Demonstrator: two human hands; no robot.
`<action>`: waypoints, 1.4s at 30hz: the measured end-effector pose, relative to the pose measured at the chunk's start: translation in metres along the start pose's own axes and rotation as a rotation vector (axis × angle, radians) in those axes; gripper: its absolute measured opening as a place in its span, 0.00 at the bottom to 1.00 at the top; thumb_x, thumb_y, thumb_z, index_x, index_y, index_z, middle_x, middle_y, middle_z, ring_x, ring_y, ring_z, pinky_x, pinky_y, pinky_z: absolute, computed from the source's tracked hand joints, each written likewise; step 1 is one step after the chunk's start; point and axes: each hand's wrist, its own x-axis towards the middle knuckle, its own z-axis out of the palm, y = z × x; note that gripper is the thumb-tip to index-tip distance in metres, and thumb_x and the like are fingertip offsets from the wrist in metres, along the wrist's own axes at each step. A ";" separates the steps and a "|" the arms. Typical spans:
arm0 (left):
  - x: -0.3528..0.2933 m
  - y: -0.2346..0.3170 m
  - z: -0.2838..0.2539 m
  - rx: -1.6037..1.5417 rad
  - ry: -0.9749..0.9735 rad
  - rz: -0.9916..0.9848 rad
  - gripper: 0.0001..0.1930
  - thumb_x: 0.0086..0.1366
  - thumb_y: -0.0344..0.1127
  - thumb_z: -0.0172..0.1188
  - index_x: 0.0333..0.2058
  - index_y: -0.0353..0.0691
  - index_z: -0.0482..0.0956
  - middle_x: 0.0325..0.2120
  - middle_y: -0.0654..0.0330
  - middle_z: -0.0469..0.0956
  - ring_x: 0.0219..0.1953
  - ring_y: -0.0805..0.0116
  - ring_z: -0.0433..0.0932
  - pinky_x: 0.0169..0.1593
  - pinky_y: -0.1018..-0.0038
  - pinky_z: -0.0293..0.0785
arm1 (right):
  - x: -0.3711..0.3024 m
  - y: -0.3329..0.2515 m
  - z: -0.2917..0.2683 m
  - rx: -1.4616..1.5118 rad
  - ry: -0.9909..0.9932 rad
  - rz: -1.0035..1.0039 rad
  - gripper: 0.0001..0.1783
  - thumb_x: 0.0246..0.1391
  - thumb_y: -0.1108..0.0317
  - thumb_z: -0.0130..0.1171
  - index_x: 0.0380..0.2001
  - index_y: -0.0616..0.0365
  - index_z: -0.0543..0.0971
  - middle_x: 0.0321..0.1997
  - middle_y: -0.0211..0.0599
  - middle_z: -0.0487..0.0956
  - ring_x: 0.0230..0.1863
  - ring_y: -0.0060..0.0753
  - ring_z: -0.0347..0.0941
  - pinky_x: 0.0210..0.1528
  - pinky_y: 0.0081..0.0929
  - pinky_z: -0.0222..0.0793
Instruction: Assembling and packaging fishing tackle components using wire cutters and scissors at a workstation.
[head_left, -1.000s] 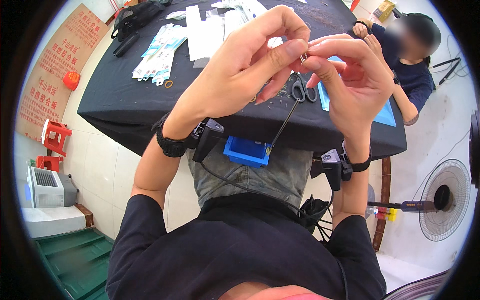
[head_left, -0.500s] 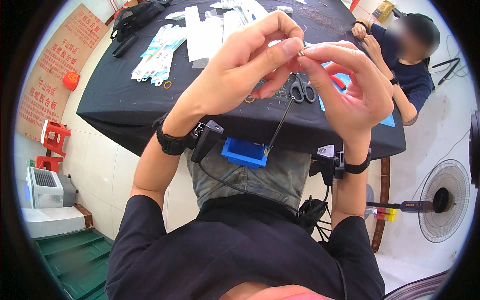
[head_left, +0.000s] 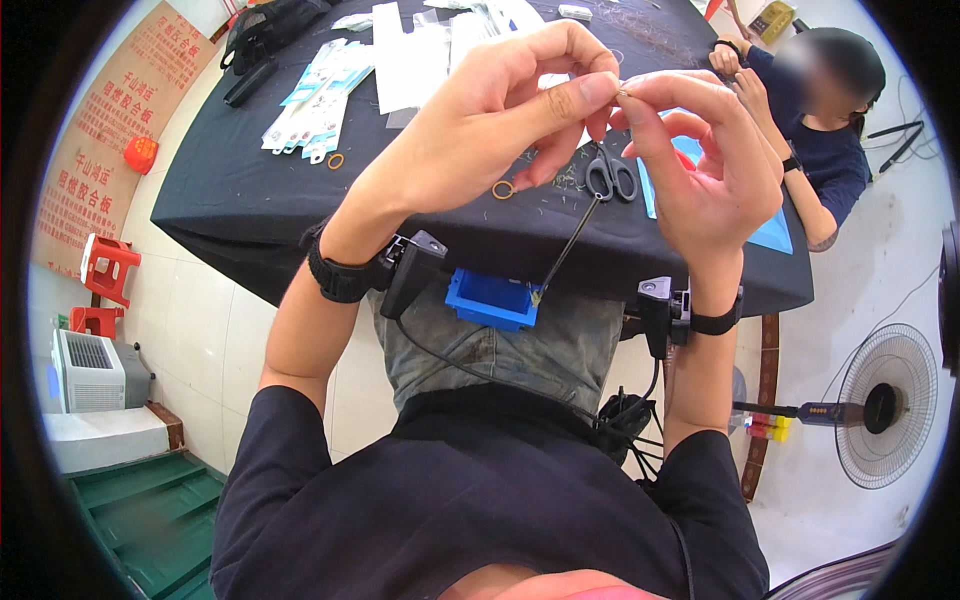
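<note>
Above the black-covered table, my left hand (head_left: 480,135) and my right hand (head_left: 712,165) meet at their fingertips. Each has thumb and index finger pinched on a tiny shiny piece (head_left: 622,92), too small to name. The other fingers of both hands are loosely curled. Dark-handled scissors (head_left: 610,178) lie on the table below the gap between my hands. A brownish ring-shaped band (head_left: 503,189) rests under my left fingers. Behind my right fingers, a red part of some tool (head_left: 686,158) shows over a light blue sheet (head_left: 768,236).
A blue open box (head_left: 490,305) sits at the table's near edge, a thin dark rod (head_left: 572,243) beside it. Packaged cards (head_left: 320,105) and white sheets (head_left: 400,60) lie far left. Another person (head_left: 820,130) works at the far right. A fan (head_left: 885,405) stands right.
Both pinched fingertips have shifted slightly right and up, and the shiny piece between them shows less. The band under my left fingers is more exposed.
</note>
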 end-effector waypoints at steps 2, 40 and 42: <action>0.000 0.001 0.001 0.013 0.002 -0.002 0.12 0.81 0.40 0.52 0.51 0.36 0.73 0.33 0.58 0.78 0.18 0.81 0.72 0.21 0.85 0.64 | -0.001 0.001 -0.001 0.048 0.002 0.049 0.10 0.53 0.83 0.70 0.39 0.63 0.85 0.33 0.35 0.86 0.31 0.21 0.82 0.26 0.17 0.77; -0.057 -0.100 0.069 0.342 0.421 0.106 0.07 0.72 0.19 0.60 0.46 0.26 0.74 0.38 0.52 0.84 0.38 0.72 0.85 0.36 0.77 0.86 | -0.120 -0.013 0.005 0.265 -0.009 0.818 0.16 0.57 0.80 0.70 0.49 0.61 0.84 0.37 0.31 0.84 0.36 0.15 0.81 0.30 0.15 0.76; -0.056 -0.102 0.071 0.262 0.518 0.095 0.09 0.67 0.21 0.68 0.44 0.30 0.78 0.33 0.57 0.86 0.35 0.76 0.86 0.37 0.80 0.84 | -0.120 -0.013 0.006 0.276 -0.010 0.798 0.15 0.57 0.80 0.70 0.48 0.61 0.84 0.37 0.31 0.84 0.36 0.15 0.81 0.29 0.14 0.76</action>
